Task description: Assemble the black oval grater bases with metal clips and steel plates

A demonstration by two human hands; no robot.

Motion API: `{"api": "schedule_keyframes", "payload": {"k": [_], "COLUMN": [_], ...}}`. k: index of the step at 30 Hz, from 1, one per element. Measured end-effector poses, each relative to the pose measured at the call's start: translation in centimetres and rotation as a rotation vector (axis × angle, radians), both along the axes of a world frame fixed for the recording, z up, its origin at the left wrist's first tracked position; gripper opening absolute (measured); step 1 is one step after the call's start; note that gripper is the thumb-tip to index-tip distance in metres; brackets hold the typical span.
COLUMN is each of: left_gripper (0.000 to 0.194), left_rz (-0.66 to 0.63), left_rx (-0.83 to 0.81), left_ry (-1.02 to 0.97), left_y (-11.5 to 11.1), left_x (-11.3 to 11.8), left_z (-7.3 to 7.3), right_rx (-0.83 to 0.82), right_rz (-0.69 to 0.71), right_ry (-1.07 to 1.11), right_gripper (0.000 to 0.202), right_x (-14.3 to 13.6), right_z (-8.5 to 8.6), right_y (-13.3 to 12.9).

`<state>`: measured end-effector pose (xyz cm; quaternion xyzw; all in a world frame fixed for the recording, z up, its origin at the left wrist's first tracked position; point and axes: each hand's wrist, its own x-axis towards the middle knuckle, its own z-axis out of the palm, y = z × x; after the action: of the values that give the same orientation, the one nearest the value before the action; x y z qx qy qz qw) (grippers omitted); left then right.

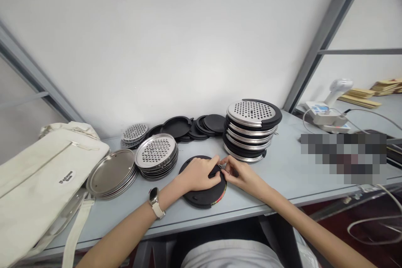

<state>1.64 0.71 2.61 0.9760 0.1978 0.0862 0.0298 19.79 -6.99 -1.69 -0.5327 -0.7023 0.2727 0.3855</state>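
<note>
A black round disc (201, 197) lies on the table in front of me, with a strip of red and yellow along its lower right rim. My left hand (199, 173) lies over it, thumb and forefinger closed at its right edge. Right beside those fingers, my right hand (237, 173) pinches a small metal piece (220, 167) at the same edge. The fingertips hide most of that piece, so I cannot tell its exact shape. Behind the right hand rises a stack of perforated metal discs in black rims (251, 134).
Left of the disc stand a stack of perforated metal plates (155, 153) and a stack of plain metal plates (113, 171). Black round covers (177, 127) lie along the wall. A cream bag (47, 176) sits far left; a white scanner (341, 88) stands at right.
</note>
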Motion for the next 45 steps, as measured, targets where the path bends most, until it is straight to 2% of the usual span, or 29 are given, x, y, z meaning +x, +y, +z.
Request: {"api": "schedule_keyframes", "payload": {"k": [45], "left_gripper": [0.020], "left_rz": [0.012], "left_rx": [-0.009], "left_ry": [0.016], "left_y": [-0.02], "left_x": [0.07], "left_z": [0.11], "right_rx": [0.023], "right_rz": [0.007], "right_ry": [-0.009], "right_gripper": [0.016], "right_x": [-0.15], "right_z": [0.36], "right_y": [-0.04]}}
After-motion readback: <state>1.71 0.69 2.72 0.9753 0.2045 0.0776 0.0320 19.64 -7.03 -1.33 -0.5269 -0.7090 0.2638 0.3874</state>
